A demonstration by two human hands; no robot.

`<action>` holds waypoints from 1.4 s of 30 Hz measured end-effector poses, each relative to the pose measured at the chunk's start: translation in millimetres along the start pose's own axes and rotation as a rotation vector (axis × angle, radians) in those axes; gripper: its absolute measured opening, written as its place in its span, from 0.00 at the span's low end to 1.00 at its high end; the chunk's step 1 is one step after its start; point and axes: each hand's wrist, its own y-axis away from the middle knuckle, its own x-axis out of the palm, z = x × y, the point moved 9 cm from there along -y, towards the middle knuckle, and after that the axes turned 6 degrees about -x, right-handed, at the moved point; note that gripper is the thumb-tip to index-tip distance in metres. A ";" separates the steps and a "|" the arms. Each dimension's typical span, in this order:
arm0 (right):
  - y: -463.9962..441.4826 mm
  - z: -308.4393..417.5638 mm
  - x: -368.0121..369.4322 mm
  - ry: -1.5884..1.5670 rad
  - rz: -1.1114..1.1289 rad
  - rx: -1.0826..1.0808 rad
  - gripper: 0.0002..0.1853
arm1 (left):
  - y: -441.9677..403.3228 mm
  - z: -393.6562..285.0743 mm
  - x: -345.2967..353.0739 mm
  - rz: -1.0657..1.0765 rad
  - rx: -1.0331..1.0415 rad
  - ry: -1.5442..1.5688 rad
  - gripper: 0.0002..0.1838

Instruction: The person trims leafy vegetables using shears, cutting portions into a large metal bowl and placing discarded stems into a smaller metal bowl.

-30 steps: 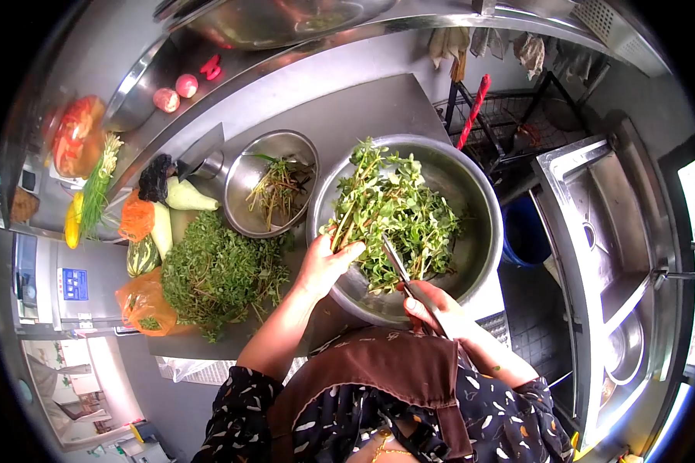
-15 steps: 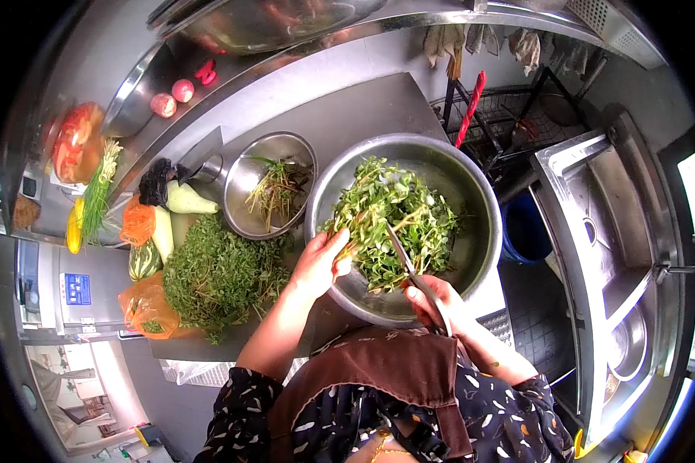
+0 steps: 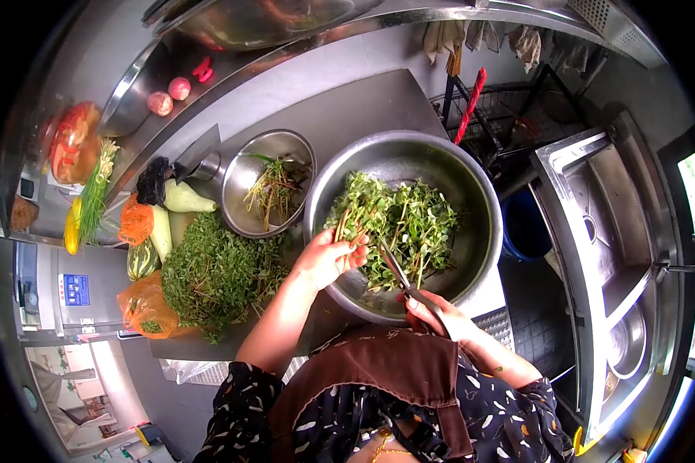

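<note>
My left hand grips a bunch of leafy greens by its reddish stems, over the left side of a large metal basin. In my right hand is a pair of scissors, its blades pointing up and left beside the stem ends. Cut greens lie in the basin beneath both hands. A smaller steel bowl to the left contains stem trimmings. Left of my left forearm, a big heap of greens rests on the metal table.
Pale gourds, a striped squash and an orange bag crowd the table's left side. A cleaver stands behind them. To the right are a blue bucket and a steel sink. A shelf runs along the back.
The bunch in my left hand has tilted, its stems now showing toward the scissors. My left hand has turned and shifted slightly right; the scissors have moved slightly down and left.
</note>
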 end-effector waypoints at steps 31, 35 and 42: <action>-23.3 1.7 -1.1 0.033 -0.032 0.009 0.26 | 14.1 1.3 2.0 -0.221 0.014 -0.292 0.06; -22.8 2.7 -0.3 0.053 -0.025 0.006 0.26 | 13.0 0.6 -0.3 -0.210 0.046 -0.407 0.09; -20.1 9.8 6.0 0.128 0.045 -0.064 0.26 | 13.4 2.5 -2.5 -0.252 -0.014 -0.413 0.11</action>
